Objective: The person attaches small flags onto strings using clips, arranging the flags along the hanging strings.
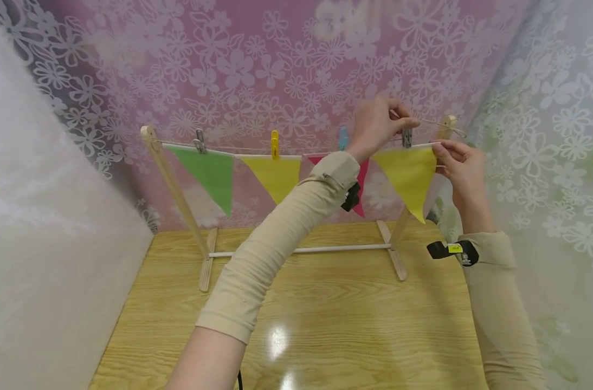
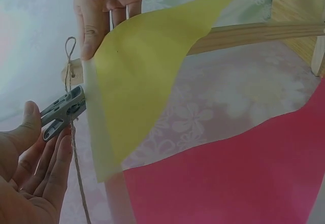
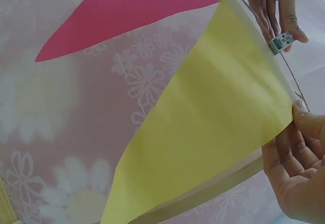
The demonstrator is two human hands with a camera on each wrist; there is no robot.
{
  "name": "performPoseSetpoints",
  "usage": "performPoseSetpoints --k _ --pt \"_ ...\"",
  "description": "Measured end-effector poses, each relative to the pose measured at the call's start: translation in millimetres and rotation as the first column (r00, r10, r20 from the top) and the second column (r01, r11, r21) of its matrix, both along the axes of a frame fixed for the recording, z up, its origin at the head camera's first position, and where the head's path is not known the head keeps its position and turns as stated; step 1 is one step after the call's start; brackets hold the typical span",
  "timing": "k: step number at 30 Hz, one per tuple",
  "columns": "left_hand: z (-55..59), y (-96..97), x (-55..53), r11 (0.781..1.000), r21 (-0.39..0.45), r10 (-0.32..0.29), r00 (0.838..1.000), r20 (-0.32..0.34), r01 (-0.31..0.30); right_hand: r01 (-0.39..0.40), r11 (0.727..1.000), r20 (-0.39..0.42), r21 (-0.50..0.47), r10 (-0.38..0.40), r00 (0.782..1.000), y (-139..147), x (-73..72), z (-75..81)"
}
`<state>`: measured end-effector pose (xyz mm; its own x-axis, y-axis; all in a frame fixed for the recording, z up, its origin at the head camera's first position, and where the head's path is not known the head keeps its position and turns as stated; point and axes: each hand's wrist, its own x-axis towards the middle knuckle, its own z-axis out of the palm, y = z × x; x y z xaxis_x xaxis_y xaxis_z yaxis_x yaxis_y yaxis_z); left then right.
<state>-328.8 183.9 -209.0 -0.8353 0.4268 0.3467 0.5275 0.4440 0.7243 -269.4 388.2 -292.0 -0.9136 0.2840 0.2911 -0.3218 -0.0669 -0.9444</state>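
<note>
My left hand is at a grey clothespin, its thumb and fingers on either side of the handles. The pin's tip is at the white top strip of a yellow pennant, by the twine. Its handles stand apart. At the pennant's right upper corner, my right hand pinches the edge between thumb and fingers. A red pennant hangs to the left, partly hidden in the head view by my left arm. Its light blue clothespin shows above it.
A wooden stand carries the twine between its left post and right post. A green pennant hangs under another grey clothespin, and a second yellow pennant under a yellow clothespin. A white rod joins the feet on the wooden table.
</note>
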Motion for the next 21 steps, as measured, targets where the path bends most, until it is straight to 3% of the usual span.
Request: performPoseSetpoints --k 10,21 --pt "-0.9 0.8 1.2 1.0 -0.028 -0.005 1.0 0.025 0.006 0.014 1.0 0.019 -0.014 -0.014 1.0 -2.1 -0.6 2.3" --pt "-1.2 2.7 -1.2 0.993 -0.119 0.006 1.0 0.025 -0.003 -0.002 1.0 0.004 -0.008 0.002 1.0 -3.1 0.5 1.3"
